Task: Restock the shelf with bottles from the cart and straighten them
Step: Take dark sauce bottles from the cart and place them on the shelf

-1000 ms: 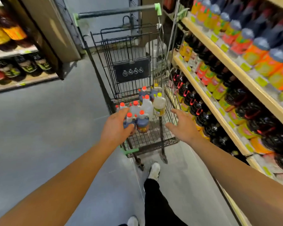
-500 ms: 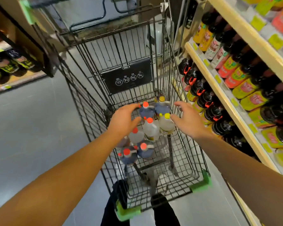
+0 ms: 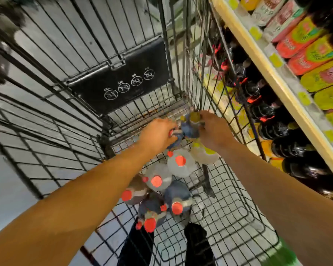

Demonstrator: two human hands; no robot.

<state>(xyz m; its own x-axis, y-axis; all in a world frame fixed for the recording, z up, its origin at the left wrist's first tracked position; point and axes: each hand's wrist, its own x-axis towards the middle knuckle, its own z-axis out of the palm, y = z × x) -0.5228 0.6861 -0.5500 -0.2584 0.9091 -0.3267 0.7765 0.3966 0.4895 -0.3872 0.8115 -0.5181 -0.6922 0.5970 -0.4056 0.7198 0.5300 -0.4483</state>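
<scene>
Two bare forearms fill the lower half of the head-camera view, uncovered from the frame's edge to the wrist, with no sleeve, watch, bracelet or glove to be seen on either. The left hand (image 3: 158, 136) and the right hand (image 3: 212, 131) are likewise bare, and motion blur softens their fingers too much to make out nails or rings. Below, seen through wire mesh, are the person's legs in dark, near-black trousers (image 3: 197, 244), one leg on each side of the frame's centre, their fabric plain and unmarked.
</scene>
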